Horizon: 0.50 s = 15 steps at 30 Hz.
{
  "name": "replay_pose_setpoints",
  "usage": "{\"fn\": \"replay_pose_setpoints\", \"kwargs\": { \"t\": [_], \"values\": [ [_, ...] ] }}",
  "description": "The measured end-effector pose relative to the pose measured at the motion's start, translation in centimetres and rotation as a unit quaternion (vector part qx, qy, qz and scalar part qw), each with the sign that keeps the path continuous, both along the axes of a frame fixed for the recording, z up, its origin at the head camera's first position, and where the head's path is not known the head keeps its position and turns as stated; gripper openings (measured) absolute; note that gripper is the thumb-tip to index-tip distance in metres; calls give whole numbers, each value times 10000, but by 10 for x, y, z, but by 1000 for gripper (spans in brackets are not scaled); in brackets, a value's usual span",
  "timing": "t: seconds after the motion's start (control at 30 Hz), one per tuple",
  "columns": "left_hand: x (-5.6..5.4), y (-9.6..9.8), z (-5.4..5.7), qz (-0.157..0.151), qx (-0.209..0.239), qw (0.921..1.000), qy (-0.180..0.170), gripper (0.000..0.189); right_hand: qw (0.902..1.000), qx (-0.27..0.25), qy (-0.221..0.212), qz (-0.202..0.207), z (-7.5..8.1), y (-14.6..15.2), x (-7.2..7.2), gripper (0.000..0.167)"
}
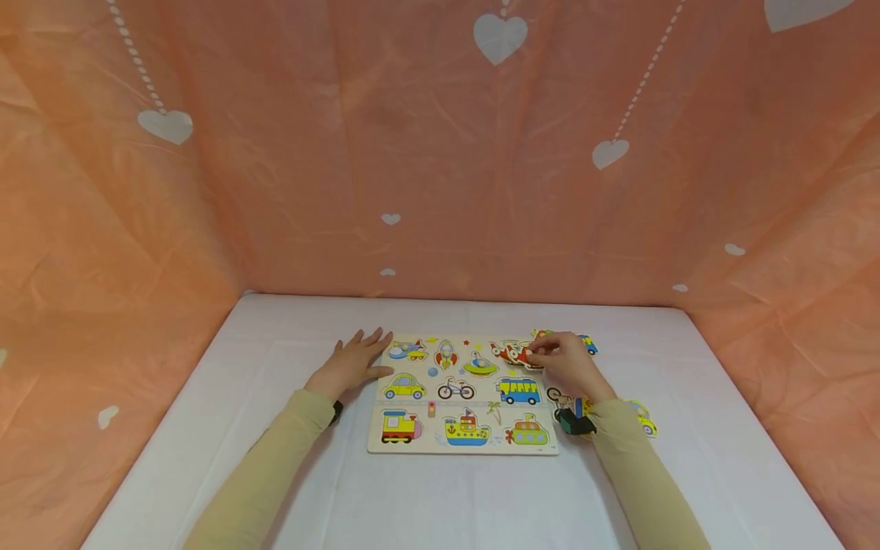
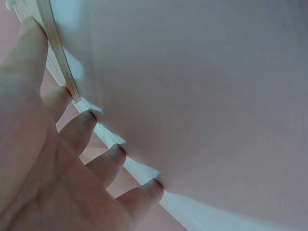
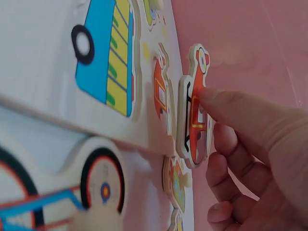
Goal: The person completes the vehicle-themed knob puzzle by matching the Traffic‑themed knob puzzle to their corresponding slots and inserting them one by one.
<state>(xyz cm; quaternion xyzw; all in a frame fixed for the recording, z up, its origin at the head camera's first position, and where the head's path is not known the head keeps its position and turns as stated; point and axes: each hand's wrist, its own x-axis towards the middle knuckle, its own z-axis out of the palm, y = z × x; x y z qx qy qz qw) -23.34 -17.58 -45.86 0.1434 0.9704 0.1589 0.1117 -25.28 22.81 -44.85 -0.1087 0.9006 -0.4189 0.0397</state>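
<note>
I have the helicopter (image 3: 196,122) pinched between thumb and fingers of the right hand (image 1: 569,365), tilted, just beside its red printed match (image 3: 160,94) at the board's far right corner. The left hand (image 1: 354,364) lies spread at the left edge of the board (image 1: 433,437). I judge this as fitting: the next move calls for lining up outlines, then lowering. A loose bicycle (image 3: 102,175) and car (image 1: 644,420) lie rightward.

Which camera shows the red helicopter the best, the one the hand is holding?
The right wrist view: the red helicopter piece looks big there, pinched in the right hand. The head view shows it small, partly covered by fingers. The left wrist view doesn't show it at all.
</note>
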Motion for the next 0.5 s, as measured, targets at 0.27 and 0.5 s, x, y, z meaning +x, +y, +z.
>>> {"fn": "replay_pose_setpoints", "kwargs": {
  "t": [0.27,0.5],
  "values": [
    [2,0,2,21,19,10000,20,76,9994,61,307,173,-1,-9,-3,13],
    [2,1,4,50,46,10000,-14,76,9998,200,17,75,-4,-14,-6,15]
  ]
}}
